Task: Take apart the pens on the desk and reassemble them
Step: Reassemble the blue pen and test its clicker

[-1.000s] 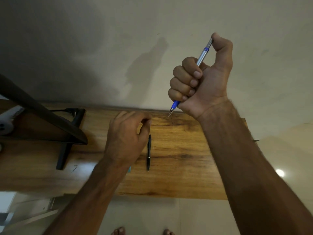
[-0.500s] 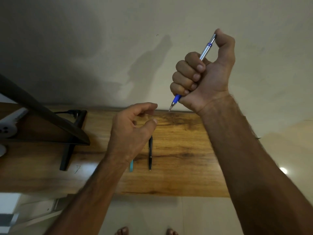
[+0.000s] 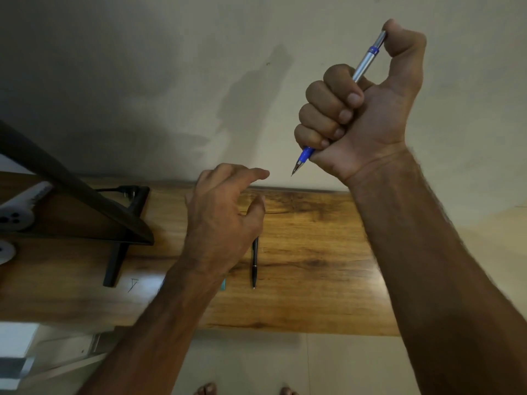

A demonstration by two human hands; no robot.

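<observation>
My right hand [image 3: 368, 109] is raised in front of the wall, fist closed around a silver pen with a blue grip [image 3: 366, 64]; the thumb rests on its top end and the tip points down-left. My left hand [image 3: 225, 223] hovers above the wooden desk [image 3: 313, 266], fingers apart and curled, holding nothing, its fingertips a short way left of the pen tip. A black pen [image 3: 254, 262] lies on the desk just right of my left wrist. A teal pen [image 3: 224, 284] peeks out from under that wrist, mostly hidden.
A dark monitor [image 3: 71, 195] on a black stand [image 3: 117, 260] occupies the desk's left part, with a cable behind it. White objects [image 3: 17, 212] sit at the far left. A plain wall rises behind the desk. Bare toes [image 3: 205, 390] show on the floor below.
My left hand has lifted off the desk and opened, moving up toward the pen tip. My right hand has risen slightly with the silver pen. The teal pen came partly into view.
</observation>
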